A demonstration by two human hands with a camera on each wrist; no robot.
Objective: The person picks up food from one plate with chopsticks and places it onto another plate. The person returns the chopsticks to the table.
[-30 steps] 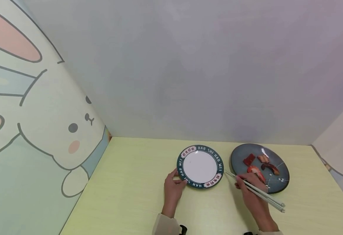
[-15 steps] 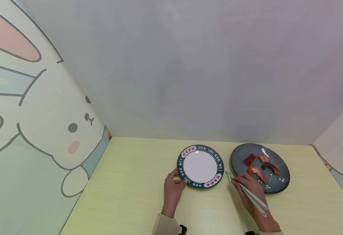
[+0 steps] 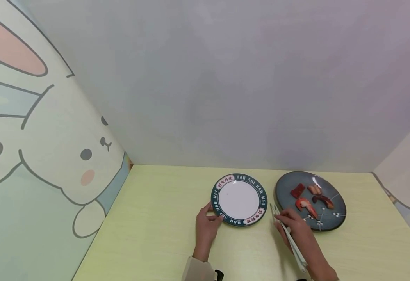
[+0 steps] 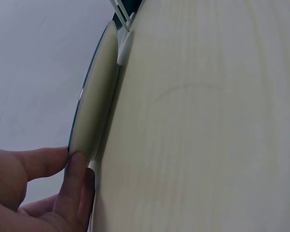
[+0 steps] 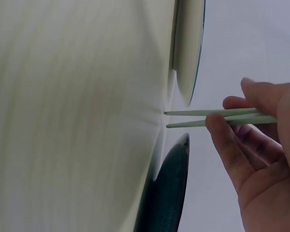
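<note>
My left hand pinches the lower left rim of a white plate with a dark green lettered border. In the left wrist view, the thumb is at the rim's top and fingers lie beneath. A pair of pale green chopsticks is held in my right hand. Their tips are slightly apart, at or just above the table between the two plates, with nothing between them. Beside that hand, a dark blue-grey plate bears a red-orange shrimp, a dark red square piece, a pinkish piece and a brown curved piece.
The pale yellow table runs back to a grey wall. A side wall with a rabbit drawing stands at the left, another wall at the right. The two plates are a narrow gap apart.
My right hand has turned the chopsticks, so their rear ends swing left and towards me. Their tips stay near the same spot. My left hand and both plates keep their places.
</note>
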